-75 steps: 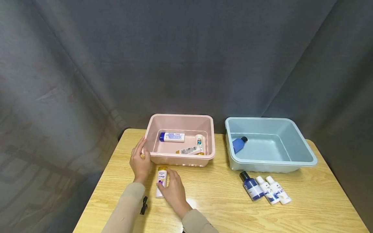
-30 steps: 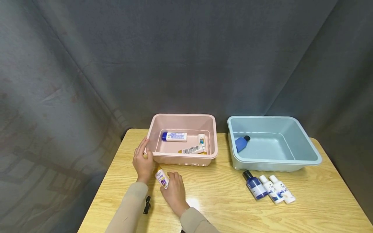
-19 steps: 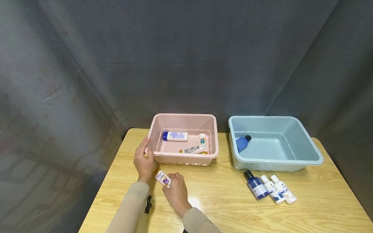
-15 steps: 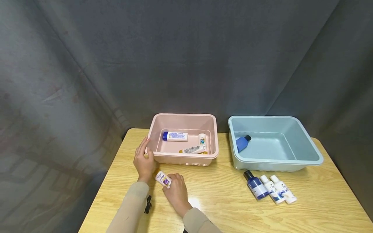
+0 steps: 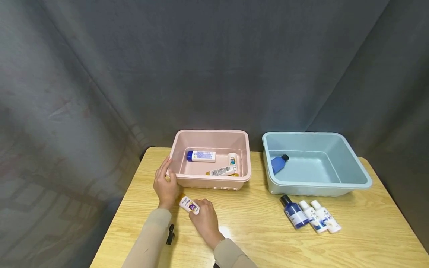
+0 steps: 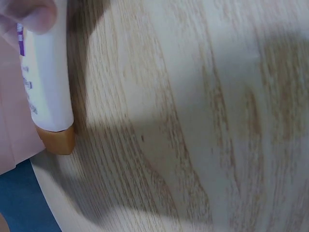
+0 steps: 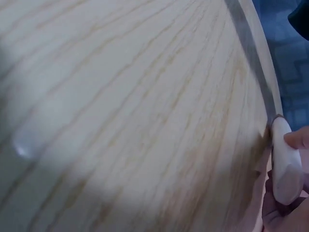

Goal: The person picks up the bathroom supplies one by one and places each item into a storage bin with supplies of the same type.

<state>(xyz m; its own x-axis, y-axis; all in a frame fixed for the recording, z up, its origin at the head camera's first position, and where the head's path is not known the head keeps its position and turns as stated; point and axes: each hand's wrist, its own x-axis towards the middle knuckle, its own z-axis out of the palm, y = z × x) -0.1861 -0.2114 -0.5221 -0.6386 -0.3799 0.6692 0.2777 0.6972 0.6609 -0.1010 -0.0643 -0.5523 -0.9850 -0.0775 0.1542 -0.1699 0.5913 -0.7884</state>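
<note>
My right hand (image 5: 205, 219) grips the base end of a white bottle with a gold cap and a purple label (image 5: 189, 205). The bottle slants in front of the pink bin (image 5: 207, 181), cap towards my left wrist. In the left wrist view, a thumb presses the side of the bottle (image 6: 48, 82), and its gold cap points down. The right wrist view has the bottle (image 7: 286, 169) between thumb and fingers at the right edge. My left hand (image 5: 165, 188) rests against the pink bin's front left corner, fingers extended along its side.
Inside the pink bin lie a blue-capped white tube (image 5: 202, 156) and two white gold-capped containers (image 5: 222, 171). A light blue bin (image 5: 318, 188) at right holds a blue bottle (image 5: 278, 164). In front of it lie a dark blue bottle (image 5: 295, 213) and two white bottles (image 5: 315, 217).
The gold-capped bottle stretched straight towards me beside my right hand; now my right hand grips it and it has turned, cap to the upper left. My left hand stays at the pink bin.
</note>
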